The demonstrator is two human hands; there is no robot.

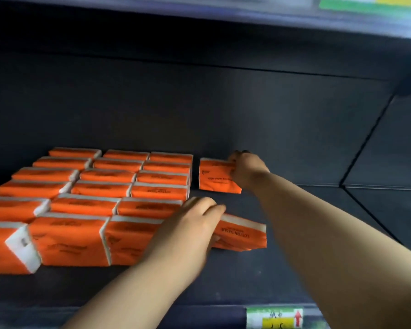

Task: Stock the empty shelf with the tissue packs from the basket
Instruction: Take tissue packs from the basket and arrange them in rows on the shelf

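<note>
Several orange tissue packs [105, 188] with white edges stand in three rows on the left part of a dark shelf [282, 210]. My right hand [244, 169] reaches far back and grips the right end of one orange pack [215, 178], which stands just right of the rows. My left hand [190, 231] holds the left end of another orange pack [243, 235], which lies nearer the front, beside the third row. The basket is out of view.
The shelf's dark back wall [199, 103] rises behind the packs, and an upper shelf [199, 17] overhangs them. A side panel [389, 150] closes the right end. A green and yellow price label [274, 318] sits on the front lip.
</note>
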